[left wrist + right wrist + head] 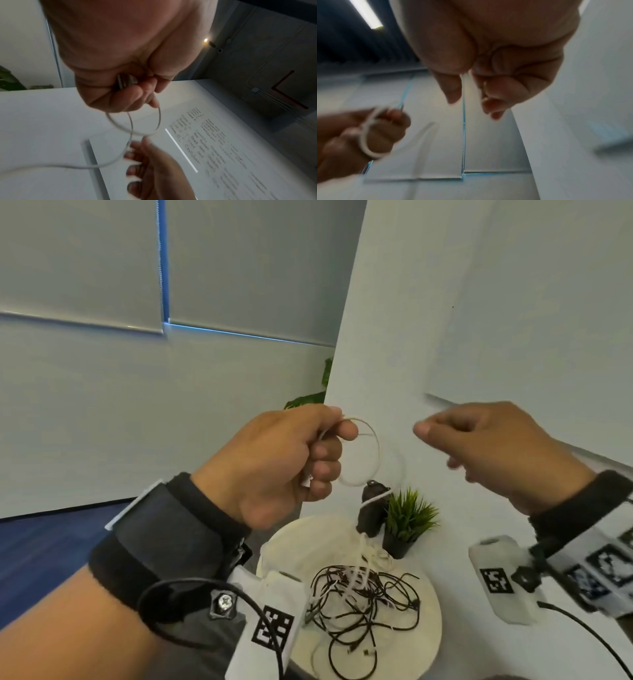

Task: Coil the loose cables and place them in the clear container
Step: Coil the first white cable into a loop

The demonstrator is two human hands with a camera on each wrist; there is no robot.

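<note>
My left hand is raised in front of me and grips a thin white cable wound into a small loop beside its fingers. The left wrist view shows the loop hanging under the fist, with the free strand running past my right hand. My right hand is level with it, a short way to the right, thumb and forefinger pinched on the blurred strand. The strand drops to a tangle of black cables and white cables on the round white table. No clear container is in view.
A small potted plant and a dark upright object stand at the table's far side. A white wall with a whiteboard rises just behind. Blue floor lies to the left, and a leafy plant shows behind the wall corner.
</note>
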